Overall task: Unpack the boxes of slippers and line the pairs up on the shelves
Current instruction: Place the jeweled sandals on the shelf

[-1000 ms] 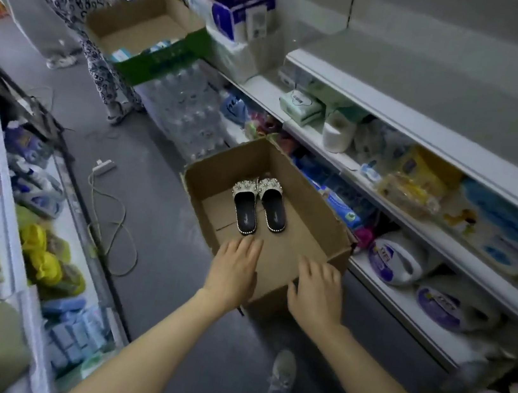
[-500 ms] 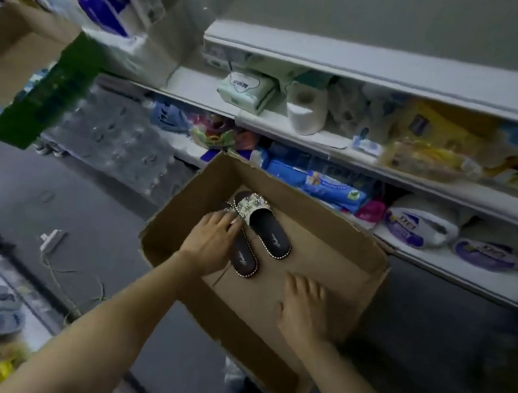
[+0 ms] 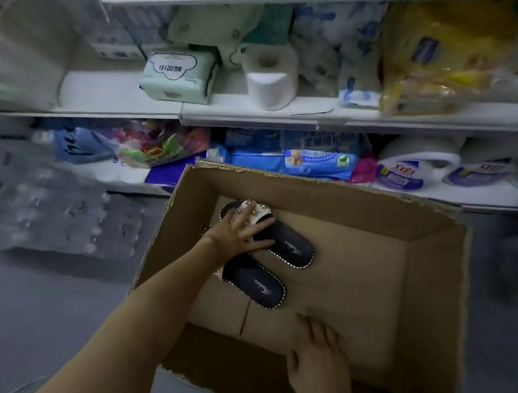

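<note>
Slippers are the matter here, but the biggest thing in view is the white shelving, two tiers running across the top, with a further white shelf edge above. On its upper tier stand a pale green tissue pack, a white paper roll just beside it, and a yellow package toward the right end. The lower tier holds a blue wipes pack and white round packs with purple labels.

Below, against the lower tier's front edge, sits an open cardboard box, its torn rim ragged along the far wall. Two black slippers lie on its floor in the far left corner: the farther slipper with a jewelled band at its toe, the nearer slipper just beside it and partly under the forearm.

The left hand lies across the farther slipper with fingers spread, touching its band and footbed; whether it grips I cannot tell. The right hand rests flat, fingers loosely apart, at the box's near wall.
</note>
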Demonstrator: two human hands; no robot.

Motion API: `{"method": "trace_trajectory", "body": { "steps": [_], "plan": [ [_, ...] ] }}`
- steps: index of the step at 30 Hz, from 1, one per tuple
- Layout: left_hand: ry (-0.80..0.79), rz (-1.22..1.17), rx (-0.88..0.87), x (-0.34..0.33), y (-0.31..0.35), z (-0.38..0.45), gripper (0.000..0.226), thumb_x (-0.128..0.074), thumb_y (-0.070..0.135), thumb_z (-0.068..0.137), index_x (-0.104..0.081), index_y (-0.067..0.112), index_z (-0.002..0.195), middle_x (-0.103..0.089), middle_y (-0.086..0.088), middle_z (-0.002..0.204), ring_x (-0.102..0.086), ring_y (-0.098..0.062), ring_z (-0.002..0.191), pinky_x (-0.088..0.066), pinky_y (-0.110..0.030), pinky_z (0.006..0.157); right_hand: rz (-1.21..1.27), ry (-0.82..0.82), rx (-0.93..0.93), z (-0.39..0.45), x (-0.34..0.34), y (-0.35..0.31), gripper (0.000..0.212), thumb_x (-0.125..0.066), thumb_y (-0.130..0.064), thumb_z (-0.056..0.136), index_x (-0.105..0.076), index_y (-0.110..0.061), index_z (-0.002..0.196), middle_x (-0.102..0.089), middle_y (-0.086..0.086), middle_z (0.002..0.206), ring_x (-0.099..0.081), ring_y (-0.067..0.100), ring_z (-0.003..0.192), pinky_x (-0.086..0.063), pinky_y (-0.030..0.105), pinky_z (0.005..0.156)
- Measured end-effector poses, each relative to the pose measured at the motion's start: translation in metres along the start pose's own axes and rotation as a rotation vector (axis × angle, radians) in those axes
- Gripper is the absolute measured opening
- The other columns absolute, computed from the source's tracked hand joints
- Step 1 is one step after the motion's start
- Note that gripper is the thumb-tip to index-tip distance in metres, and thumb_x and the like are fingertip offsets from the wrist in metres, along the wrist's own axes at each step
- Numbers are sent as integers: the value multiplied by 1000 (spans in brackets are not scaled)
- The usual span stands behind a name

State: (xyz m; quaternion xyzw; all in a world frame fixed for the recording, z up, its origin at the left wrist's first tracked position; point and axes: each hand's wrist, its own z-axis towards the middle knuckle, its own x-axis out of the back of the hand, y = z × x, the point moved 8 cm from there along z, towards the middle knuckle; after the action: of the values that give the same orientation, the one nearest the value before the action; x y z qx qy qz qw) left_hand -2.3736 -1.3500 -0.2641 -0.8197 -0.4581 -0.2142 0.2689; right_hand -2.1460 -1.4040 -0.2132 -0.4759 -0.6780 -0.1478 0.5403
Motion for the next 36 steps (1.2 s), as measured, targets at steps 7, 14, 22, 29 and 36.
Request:
{"method": "trace_trajectory", "body": {
  "steps": [7, 14, 22, 29, 36],
  "plan": [
    [-34, -178, 5, -10, -11, 10, 122, -89, 44, 65, -11, 30, 158, 48, -1, 152, 16, -45, 149, -51, -43, 103, 234, -232, -170, 19, -37, -8, 56, -62, -26, 85, -45, -17, 138, -56, 3, 130, -55, 23, 115, -46, 36, 96],
    [-31, -576, 141, -15, 9, -1, 127, -89, 56, 58, -14, 27, 157, 36, -12, 157, 5, -53, 146, -33, -53, 116, 1547, -535, -988, 29, -102, -66, 34, -67, -16, 89, -57, -15, 121, -61, 4, 106, -60, 20, 99, -52, 37, 86],
    [80, -972, 283, -3, 23, -3, 117, -71, 69, 74, -2, 29, 158, 11, 0, 164, -5, -43, 143, -26, -49, 118, 1757, 38, -1104, 55, -106, -43, 39, -76, -6, 80, -61, -8, 116, -68, 9, 113, -65, 22, 99, -51, 37, 87],
    [8, -1276, 488, -36, 7, 11, 105, -74, 57, 80, -14, 16, 156, -27, -14, 154, -26, -38, 141, -27, -44, 115, 1525, 155, -937, 73, -63, 11, 53, -78, 14, 66, -56, -13, 106, -68, 6, 110, -63, 20, 97, -51, 32, 87],
    [-146, -1382, 360, -44, 5, 22, 104, -90, 50, 61, -37, 37, 150, -40, -5, 152, -34, -31, 140, -45, -46, 107, 1123, -93, -741, 54, -70, 21, 139, -94, -6, 49, -9, -43, 153, -34, -2, 135, -45, 15, 119, -43, 34, 101]
  ]
}}
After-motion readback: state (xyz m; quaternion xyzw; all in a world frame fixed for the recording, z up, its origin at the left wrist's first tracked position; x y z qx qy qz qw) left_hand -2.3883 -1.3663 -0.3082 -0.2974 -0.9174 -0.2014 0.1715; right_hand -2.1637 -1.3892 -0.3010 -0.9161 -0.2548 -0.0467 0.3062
